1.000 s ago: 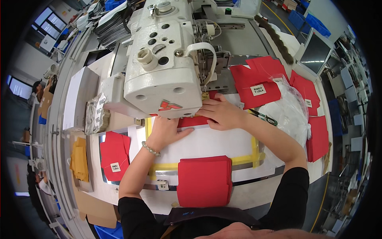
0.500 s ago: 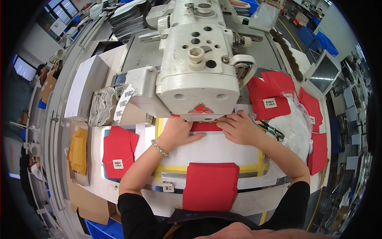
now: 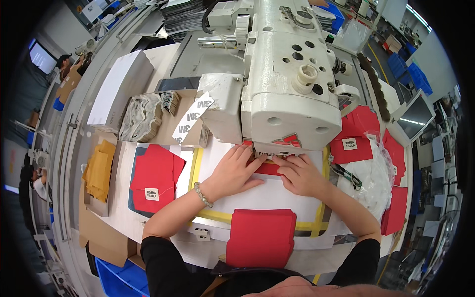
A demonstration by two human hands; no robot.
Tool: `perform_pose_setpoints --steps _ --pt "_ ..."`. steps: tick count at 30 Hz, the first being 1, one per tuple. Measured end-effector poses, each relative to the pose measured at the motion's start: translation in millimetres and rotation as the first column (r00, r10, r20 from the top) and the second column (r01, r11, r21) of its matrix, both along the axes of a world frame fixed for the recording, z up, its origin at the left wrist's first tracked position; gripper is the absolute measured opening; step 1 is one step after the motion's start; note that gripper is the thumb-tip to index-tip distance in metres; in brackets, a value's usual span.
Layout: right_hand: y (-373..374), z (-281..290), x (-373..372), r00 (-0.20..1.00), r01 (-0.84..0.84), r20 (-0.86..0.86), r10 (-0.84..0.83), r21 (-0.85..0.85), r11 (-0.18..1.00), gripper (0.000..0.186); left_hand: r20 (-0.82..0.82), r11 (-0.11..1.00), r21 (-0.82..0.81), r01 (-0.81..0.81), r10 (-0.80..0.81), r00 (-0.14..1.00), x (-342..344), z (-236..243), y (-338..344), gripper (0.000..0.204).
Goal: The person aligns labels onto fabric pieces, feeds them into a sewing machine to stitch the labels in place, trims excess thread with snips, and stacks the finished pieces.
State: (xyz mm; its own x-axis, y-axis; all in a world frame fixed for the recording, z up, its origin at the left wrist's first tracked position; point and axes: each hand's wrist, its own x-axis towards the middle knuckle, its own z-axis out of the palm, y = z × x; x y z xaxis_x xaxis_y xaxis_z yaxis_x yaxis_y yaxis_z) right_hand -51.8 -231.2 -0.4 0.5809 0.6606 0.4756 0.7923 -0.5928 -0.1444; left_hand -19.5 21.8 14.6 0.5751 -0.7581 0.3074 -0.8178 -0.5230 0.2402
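Beneath the front of a white sewing machine (image 3: 293, 114), a red fabric piece (image 3: 268, 169) lies on a white board with yellow tape edging (image 3: 313, 214). A pale printed label (image 3: 267, 154) shows on that piece, partly hidden by the machine and fingers. My left hand (image 3: 240, 171) rests open at its left side, fingertips reaching the label, thumb stretched out. My right hand (image 3: 300, 174) rests open at the right side, its bent fingers apart on the red piece. A stack of red pieces (image 3: 261, 237) lies just in front of both hands.
Left stand a white box (image 3: 113, 89), trays of strips (image 3: 141, 119) and yellow pieces (image 3: 99, 171), beside labelled red pieces (image 3: 151, 175). Right are more red pieces (image 3: 356, 126), clear plastic (image 3: 368, 193), snips (image 3: 351, 178) and a monitor (image 3: 415, 116). A co-worker (image 3: 64, 67) is far left.
The whole view has shifted, putting the machine further right. My left hand's fingers have come out from under the machine head onto the red piece, where a pale label now shows.
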Motion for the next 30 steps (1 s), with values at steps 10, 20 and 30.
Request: perform_pose_setpoints --steps 10,20,30 --pt "-7 2 -4 0.996 0.075 0.041 -0.079 0.094 0.993 0.025 0.088 0.999 0.029 -0.014 0.011 0.996 2 -9 -21 0.061" --pt "-66 76 -68 0.766 0.615 -0.026 -0.643 -0.261 0.744 0.029 0.099 0.999 0.002 -0.054 0.053 0.994 -4 -13 -24 0.059" --pt "-94 51 -94 0.601 0.775 -0.1 -0.793 -0.171 0.609 0.028 0.038 0.998 0.025 -0.05 0.049 0.998 -2 -15 -23 0.063"
